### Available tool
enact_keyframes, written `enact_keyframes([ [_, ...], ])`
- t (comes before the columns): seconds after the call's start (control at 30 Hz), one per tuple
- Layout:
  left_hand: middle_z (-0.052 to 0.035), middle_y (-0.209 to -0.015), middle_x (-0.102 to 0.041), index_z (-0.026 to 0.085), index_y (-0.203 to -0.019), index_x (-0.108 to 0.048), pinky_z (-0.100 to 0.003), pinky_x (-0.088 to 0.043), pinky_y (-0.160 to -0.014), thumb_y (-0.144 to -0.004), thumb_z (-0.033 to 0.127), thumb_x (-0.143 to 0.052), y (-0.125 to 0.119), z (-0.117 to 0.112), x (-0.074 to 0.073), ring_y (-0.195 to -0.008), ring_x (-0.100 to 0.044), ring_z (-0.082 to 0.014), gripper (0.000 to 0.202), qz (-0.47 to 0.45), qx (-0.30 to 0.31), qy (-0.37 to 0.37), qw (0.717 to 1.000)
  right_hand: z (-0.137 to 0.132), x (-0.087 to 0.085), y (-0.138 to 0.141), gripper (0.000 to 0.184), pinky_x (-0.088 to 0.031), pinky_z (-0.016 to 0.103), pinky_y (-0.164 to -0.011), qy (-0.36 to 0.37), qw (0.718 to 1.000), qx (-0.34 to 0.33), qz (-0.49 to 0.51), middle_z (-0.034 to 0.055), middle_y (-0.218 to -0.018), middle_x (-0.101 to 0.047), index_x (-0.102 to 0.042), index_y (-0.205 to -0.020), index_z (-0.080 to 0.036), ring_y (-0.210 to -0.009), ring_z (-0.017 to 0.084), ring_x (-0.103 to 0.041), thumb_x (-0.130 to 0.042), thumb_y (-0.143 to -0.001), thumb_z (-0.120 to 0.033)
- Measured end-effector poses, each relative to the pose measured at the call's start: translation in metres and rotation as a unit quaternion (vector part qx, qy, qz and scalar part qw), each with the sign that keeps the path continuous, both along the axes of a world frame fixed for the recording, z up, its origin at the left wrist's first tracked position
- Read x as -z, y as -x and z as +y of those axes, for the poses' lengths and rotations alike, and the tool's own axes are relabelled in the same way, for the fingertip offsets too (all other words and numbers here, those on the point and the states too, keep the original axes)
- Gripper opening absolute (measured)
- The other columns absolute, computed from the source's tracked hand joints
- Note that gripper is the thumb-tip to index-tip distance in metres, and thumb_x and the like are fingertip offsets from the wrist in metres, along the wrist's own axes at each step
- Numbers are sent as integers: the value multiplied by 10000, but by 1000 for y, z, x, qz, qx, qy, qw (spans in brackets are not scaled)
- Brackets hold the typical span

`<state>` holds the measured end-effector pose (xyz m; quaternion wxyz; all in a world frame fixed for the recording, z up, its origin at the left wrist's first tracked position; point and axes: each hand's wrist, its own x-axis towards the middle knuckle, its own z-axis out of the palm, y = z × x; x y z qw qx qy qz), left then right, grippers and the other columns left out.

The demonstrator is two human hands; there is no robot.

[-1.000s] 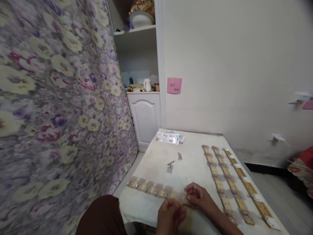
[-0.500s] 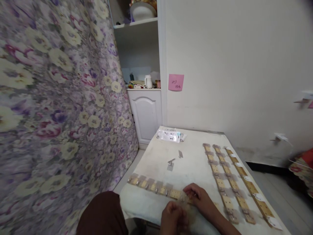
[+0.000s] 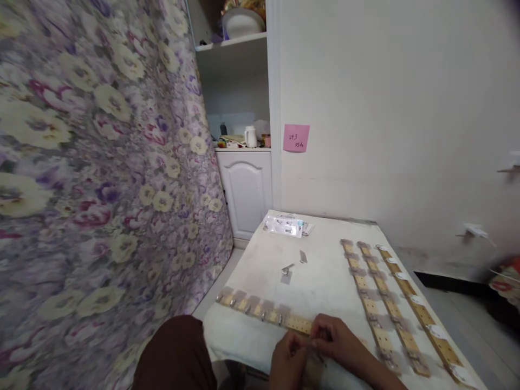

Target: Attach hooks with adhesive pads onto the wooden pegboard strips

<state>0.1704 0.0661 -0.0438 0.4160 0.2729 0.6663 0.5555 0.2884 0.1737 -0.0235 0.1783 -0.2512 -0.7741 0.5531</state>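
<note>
My left hand (image 3: 288, 355) and my right hand (image 3: 335, 337) meet at the table's near edge, fingers pinched together. Whatever small thing they hold between them is hidden by the fingers. Just beyond lies a perforated wooden strip (image 3: 299, 324), its right end covered by my right hand. Several clear tags with metal clasps (image 3: 264, 314) sit in a row along its left part. Two loose metal pieces lie farther up the cloth: a clasp with a clear tag (image 3: 286, 272) and a flat tag (image 3: 303, 256).
Three more perforated strips run along the right side: two with clear tags (image 3: 370, 306) (image 3: 392, 309) and one with white tags (image 3: 430, 324). A clear plastic package (image 3: 283, 226) lies at the table's back. My brown-clothed knee (image 3: 174, 352) is at the left near edge, beside a floral curtain (image 3: 101, 179).
My hands have drawn closer together, and the clear piece seen between them before is now hidden. The view has shifted slightly, moving the scene a little to the right.
</note>
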Motion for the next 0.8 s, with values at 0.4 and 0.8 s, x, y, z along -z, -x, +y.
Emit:
enact_keyframes([
  [0.4,35,-694,-608,189,-766,-534,-214,-298,-349,-570,446,-658,-2,-1,27,-377,-519,-94,346,-228,39,-20,973,10,26,13,271,-400,186,-405,216,971,79,65,-77,-466,-529,-446,-713,-205,-391,86,-513,-609,-649,-413],
  [0.8,65,-534,-573,185,-711,-498,-182,-296,-337,-607,476,-688,-1,5,38,-356,-490,-72,363,-260,-36,-35,964,4,24,19,95,-394,229,-551,-78,990,118,-16,-37,-613,-548,-553,-774,-192,-584,127,-531,-484,-750,-252],
])
